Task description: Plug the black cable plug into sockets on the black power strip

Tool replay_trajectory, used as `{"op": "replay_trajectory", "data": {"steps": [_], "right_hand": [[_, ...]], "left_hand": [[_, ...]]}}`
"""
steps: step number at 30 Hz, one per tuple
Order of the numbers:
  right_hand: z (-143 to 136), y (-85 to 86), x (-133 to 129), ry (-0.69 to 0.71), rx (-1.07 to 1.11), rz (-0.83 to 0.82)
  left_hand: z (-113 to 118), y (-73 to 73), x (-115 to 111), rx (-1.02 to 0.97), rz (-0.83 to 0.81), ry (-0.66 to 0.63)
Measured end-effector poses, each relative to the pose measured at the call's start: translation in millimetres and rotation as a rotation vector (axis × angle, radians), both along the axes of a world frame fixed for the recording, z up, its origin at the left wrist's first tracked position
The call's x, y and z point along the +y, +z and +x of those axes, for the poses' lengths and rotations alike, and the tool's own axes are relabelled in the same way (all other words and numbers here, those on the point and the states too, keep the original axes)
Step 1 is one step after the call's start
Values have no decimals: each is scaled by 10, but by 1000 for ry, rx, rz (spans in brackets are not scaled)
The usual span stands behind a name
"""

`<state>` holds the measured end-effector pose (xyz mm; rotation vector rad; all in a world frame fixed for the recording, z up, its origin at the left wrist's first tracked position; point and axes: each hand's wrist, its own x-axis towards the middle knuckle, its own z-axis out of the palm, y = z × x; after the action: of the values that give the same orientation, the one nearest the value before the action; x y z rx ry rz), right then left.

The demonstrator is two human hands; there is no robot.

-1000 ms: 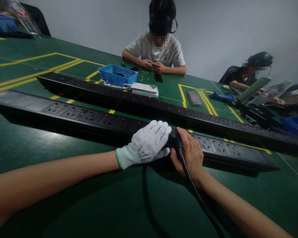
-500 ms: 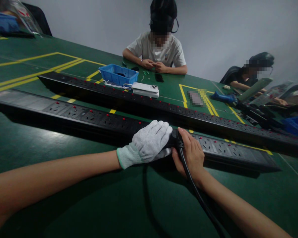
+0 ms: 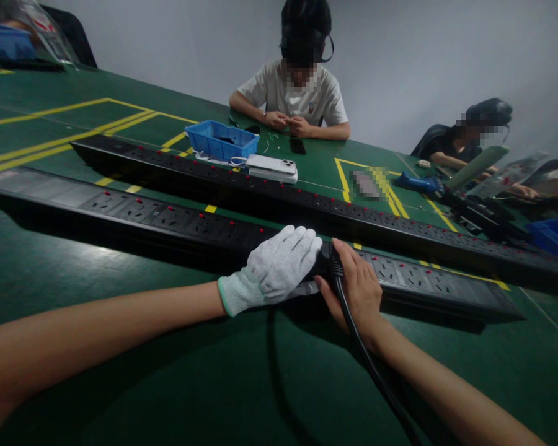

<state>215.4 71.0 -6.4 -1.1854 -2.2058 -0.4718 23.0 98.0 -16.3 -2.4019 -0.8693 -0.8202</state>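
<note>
A long black power strip (image 3: pixel 181 223) with red dots beside its sockets lies across the green table. My left hand (image 3: pixel 283 263), in a pale grey glove, is wrapped over the middle of this strip, its fingers together. Just right of it, my bare right hand (image 3: pixel 356 285) grips a black plug (image 3: pixel 326 259) at the strip. From the plug a thick black cable (image 3: pixel 360 347) runs down toward the lower right. The plug's face and the socket under it are hidden by the hands.
Behind lies a second long black strip (image 3: pixel 204 176). Beyond it are a blue bin (image 3: pixel 221 141), a white phone (image 3: pixel 272 166) and a dark phone (image 3: pixel 297 146). A person (image 3: pixel 302 93) sits opposite, another (image 3: pixel 469 136) at the right, near a blue tool (image 3: pixel 418 183).
My right thumb has shifted slightly to the left beneath the plug. Otherwise both hands, the strip and the cable look the same.
</note>
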Motion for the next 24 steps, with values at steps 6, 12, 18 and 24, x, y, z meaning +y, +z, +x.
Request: {"op": "replay_trajectory", "data": {"steps": [6, 12, 18, 24], "right_hand": [[28, -52, 19, -17, -14, -6], [24, -47, 11, -16, -14, 4], [9, -26, 10, -12, -16, 9], [13, -29, 12, -10, -19, 11]], "left_hand": [[16, 12, -1, -39, 31, -6], [18, 29, -7, -82, 16, -30], [19, 16, -4, -91, 32, -39], [8, 20, -11, -61, 10, -16]]}}
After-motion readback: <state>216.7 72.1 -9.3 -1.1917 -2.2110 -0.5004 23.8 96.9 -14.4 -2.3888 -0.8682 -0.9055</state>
